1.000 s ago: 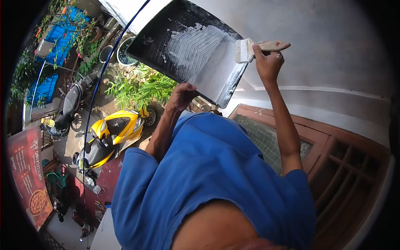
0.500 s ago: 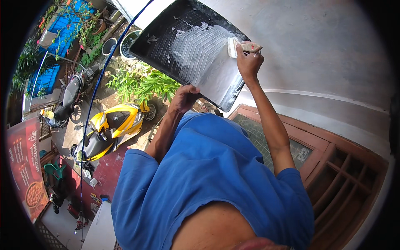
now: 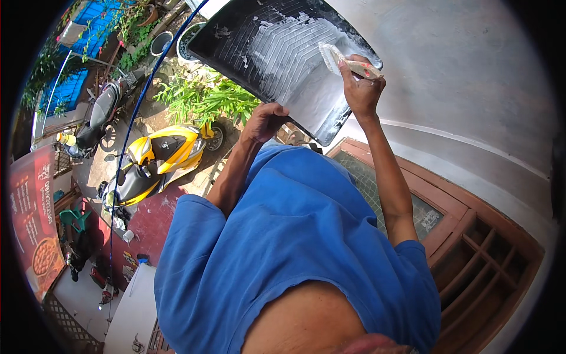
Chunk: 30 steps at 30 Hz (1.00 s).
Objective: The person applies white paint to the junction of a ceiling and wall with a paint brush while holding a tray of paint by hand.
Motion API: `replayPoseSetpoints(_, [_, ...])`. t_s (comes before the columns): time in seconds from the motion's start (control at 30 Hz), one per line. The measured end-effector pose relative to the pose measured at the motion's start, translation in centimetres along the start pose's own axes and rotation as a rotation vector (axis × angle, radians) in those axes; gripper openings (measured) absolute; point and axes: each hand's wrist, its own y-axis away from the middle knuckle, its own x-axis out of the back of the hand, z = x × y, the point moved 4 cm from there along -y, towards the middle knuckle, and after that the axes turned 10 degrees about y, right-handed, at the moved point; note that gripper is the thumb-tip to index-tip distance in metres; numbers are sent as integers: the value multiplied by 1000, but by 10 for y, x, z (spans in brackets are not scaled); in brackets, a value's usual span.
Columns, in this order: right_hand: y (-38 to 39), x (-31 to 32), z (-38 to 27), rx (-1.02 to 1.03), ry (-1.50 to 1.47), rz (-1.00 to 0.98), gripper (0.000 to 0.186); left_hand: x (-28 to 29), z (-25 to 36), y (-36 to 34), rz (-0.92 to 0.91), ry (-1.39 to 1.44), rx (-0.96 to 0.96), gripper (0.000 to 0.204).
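Note:
My left hand (image 3: 265,123) grips the near edge of a black paint tray (image 3: 230,50), thumb over the rim and the other fingers out of sight beneath. White paint (image 3: 318,97) lies in the tray's near right end and is smeared over its ridged slope. In my right hand (image 3: 362,91) is a paintbrush (image 3: 361,68) with a worn, paint-spotted handle. Its white-coated bristles (image 3: 329,57) point left over the ridged slope, near the tray's right side. Whether they touch the surface I cannot tell.
A grey-white wall (image 3: 460,71) stands close on the right, above a brown wooden window frame (image 3: 448,212). A blue cable (image 3: 138,103) hangs down on the left. Far below are a yellow scooter (image 3: 171,150), a dark motorbike (image 3: 106,109), green plants (image 3: 206,97) and a red banner (image 3: 35,218).
The paintbrush has swung and tilted, its handle shifting right and down with my right hand. My left hand still holds the tray, which sits slightly higher and farther right in view.

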Motion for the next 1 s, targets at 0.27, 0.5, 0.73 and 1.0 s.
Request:
replayPoseSetpoints(0.27, [34,7,-24,-169,-156,-100,13,8,-2,-2,51,22,-29,22])
replayPoseSetpoints(0.5, [52,-4,-11,-343,-111,9,12,13,-8,-7,60,-9,-18,32])
replayPoseSetpoints(0.73, [72,-5,-22,-367,-165,-78,13,5,-10,-10,123,93,10,11])
replayPoseSetpoints(1.0, [69,-6,-5,-863,-816,-141,14,-9,-8,-8,157,27,-102,15])
